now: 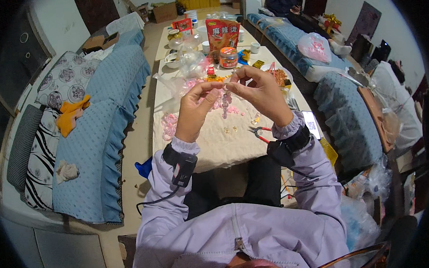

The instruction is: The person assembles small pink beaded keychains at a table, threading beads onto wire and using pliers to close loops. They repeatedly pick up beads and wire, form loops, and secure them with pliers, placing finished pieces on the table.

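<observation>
Fingers [204, 88] pinch thumb-to-index — left hand [193, 111] and right hand [266, 96] nearly meeting at the top of a pink bead strand [225, 106]; it hangs below them, probably so its own weight straightens it; pliers [256, 131] lie on the pale cloth [205, 146] — seemingly placed for the right hand's reach.

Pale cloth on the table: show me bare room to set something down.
The near strip of the cloth is bare, bordered by left cuff, red-handled pliers and small gold pieces. Crowded: pink beads at left; farther off, plastic bags, jar and red packet.
</observation>
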Tool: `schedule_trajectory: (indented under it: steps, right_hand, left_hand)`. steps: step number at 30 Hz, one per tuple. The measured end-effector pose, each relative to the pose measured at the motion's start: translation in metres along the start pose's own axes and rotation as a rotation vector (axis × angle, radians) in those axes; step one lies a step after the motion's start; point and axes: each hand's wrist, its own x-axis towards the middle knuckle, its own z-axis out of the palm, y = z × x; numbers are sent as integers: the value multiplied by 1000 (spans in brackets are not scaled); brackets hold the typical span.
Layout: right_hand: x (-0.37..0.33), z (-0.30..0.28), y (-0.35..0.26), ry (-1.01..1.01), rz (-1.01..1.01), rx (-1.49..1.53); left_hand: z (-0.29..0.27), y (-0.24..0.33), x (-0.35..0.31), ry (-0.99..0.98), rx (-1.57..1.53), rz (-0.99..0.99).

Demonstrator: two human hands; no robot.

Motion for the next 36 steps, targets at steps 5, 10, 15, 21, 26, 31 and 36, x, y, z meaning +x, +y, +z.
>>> schedule_trajectory:
  steps: [5,10,15,21,26,31,36]
  right_hand:
    - [0,-1,-5,-26,32,90]
    - [4,3,-10,13,71,171]
    - [3,3,-15,53,53,230]
    - [4,0,-16,71,63,287]
    - [5,-3,-15,86,22,235]
    - [5,-6,-15,104,27,217]
    - [5,-8,-17,104,41,210]
  left_hand:
    - [3,22,0,33,358,189]
    - [12,26,-5,-1,426,187]
    - [17,12,-7,-14,421,185]
    - [19,5,-10,-55,40,-49]
    - [17,0,-13,-67,7,-98]
    - [11,-5,-13,-97,-47,-115]
    - [8,-6,-14,-115,-41,-123]
